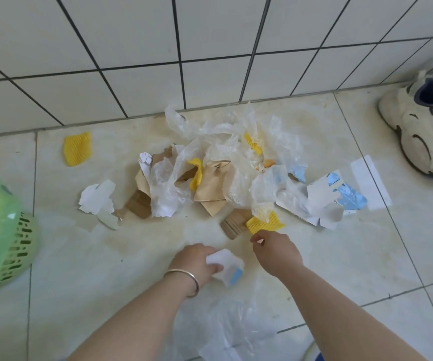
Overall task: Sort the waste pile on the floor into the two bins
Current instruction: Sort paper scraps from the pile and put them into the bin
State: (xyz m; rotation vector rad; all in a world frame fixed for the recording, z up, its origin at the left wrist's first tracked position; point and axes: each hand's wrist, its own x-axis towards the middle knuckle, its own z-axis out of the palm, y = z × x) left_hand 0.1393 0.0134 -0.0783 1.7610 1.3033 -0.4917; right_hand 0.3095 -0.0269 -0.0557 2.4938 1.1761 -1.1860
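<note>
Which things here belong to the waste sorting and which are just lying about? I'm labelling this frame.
Job: waste pile, stray yellow foam net, green bin, white scrap held by left hand, right hand reaching toward yellow net.

Lying about: sneaker.

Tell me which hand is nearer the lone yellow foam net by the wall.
Left. The left hand, gripping a white paper scrap, is below and right of the yellow foam net; the right hand is farther right.

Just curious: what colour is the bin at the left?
Light green bin, with a green liner; head view.
</note>
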